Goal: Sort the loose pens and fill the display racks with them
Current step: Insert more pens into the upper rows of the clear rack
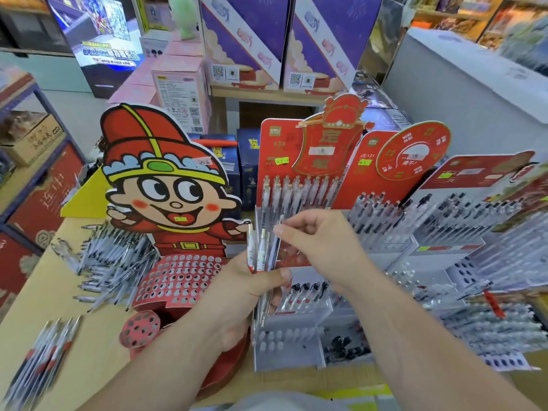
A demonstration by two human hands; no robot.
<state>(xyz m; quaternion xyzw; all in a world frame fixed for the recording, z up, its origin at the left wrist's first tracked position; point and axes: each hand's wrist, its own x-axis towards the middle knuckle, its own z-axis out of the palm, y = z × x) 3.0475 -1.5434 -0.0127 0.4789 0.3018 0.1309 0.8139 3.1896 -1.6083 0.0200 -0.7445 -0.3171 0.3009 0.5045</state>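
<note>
pens (pixel 262 250) stand bunched upright, gripped by the left hand (pixel 249 292) just before the clear display rack (pixel 296 345); the right hand (pixel 323 247) pinches one pen's top, likely to draw it out for slotting. loose pens (pixel 112 262) lie heaped on the worktop (pixel 98 351).

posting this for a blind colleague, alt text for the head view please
The left hand grips a bunch of clear-barrelled pens upright while the right hand pinches one at its top, before a red card display rack; a heap of loose pens lies at left.
</note>
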